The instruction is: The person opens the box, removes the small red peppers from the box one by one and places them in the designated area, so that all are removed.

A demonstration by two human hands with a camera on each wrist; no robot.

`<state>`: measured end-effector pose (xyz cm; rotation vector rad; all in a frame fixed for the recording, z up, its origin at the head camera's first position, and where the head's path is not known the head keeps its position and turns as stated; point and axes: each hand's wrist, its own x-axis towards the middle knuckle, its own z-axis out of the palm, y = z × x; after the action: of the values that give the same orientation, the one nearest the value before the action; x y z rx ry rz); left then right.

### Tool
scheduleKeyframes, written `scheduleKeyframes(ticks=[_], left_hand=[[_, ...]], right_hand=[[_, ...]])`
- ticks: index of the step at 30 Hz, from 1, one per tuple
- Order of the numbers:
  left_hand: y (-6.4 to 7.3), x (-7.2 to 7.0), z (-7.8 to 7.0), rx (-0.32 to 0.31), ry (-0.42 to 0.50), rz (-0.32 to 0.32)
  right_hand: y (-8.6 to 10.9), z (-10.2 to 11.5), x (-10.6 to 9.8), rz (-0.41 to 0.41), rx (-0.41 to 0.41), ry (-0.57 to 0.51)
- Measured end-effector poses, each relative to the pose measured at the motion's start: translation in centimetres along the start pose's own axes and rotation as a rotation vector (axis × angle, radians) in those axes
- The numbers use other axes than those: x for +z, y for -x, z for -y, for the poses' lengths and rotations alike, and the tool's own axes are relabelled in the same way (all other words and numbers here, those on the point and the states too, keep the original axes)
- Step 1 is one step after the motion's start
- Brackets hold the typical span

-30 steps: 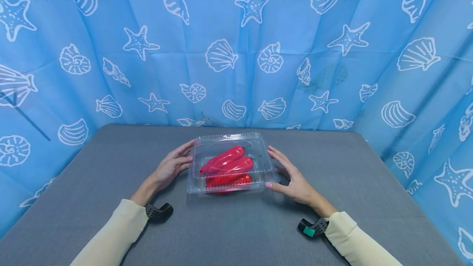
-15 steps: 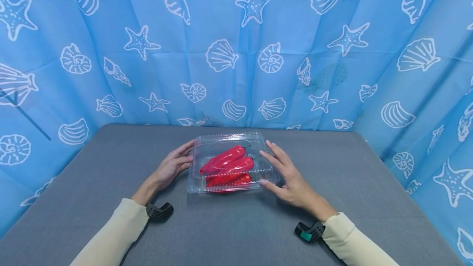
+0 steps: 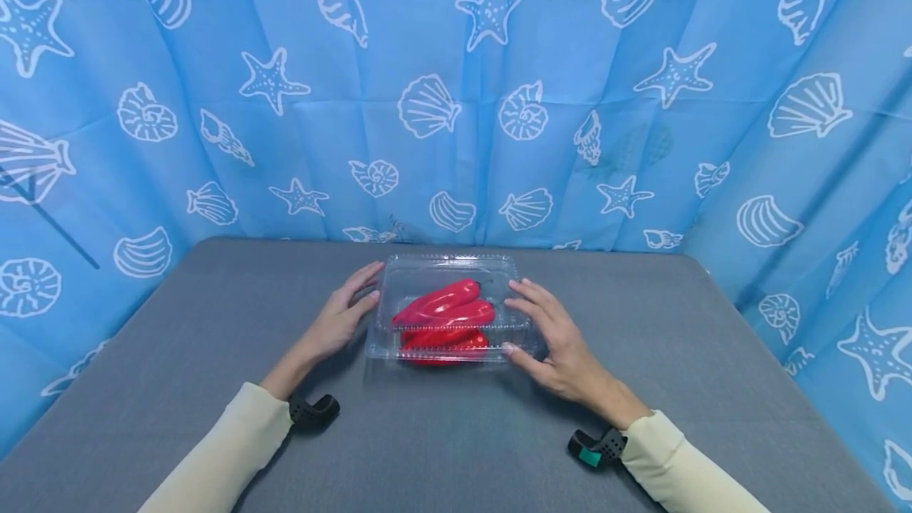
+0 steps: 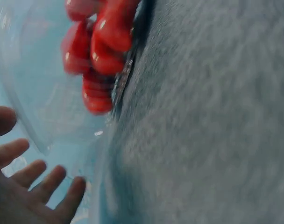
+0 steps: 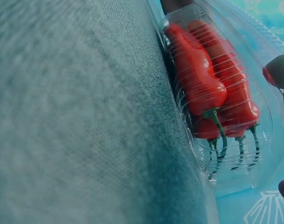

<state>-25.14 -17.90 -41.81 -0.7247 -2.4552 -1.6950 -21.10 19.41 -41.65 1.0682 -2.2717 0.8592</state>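
A clear plastic clamshell container (image 3: 442, 264), its lid down, sits on the grey tabletop. Several red peppers (image 3: 456, 315) with green stems lie inside it, seen through the plastic. My left hand (image 3: 343, 313) is at the container's left side, fingertips by the lid's edge; in the left wrist view its fingers (image 4: 48, 184) are spread and relaxed, with nothing gripped. On the other side, my right hand (image 3: 559, 343) reaches over the right edge with extended fingers, thumb by the front right corner. The right wrist view shows the peppers (image 5: 195, 70) with their stems toward that side.
The grey table (image 3: 456, 442) extends around the container on every side. Behind it hangs a blue curtain (image 3: 399, 38) printed with white shells and starfish. A black wrist device (image 3: 313, 412) is worn on each forearm.
My right hand first shifted left onto the container's right edge. Then the container's front edge turned slightly away and straightened, while my left hand moved a little forward and right along its side.
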Motion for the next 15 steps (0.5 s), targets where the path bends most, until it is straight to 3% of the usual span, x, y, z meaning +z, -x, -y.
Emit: scheduleKeyframes(ticks=[3, 5, 11, 15], left_hand=[[-0.1, 0.6, -0.9, 0.014, -0.057, -0.047], [0.0, 0.9, -1.5, 0.017, -0.082, -0.045], [0.5, 2.0, -3.3, 0.014, -0.277, 0.053], [0.8, 2.6, -4.1, 0.019, -0.411, 0.075]], right_hand=[[0.0, 0.0, 0.0, -0.016, -0.006, 0.021], [-0.1, 0.0, -0.1, -0.017, -0.003, 0.024], [-0.2, 0.1, -0.2, -0.026, 0.001, 0.026], [-0.2, 0.1, -0.3, -0.048, -0.008, 0.019]])
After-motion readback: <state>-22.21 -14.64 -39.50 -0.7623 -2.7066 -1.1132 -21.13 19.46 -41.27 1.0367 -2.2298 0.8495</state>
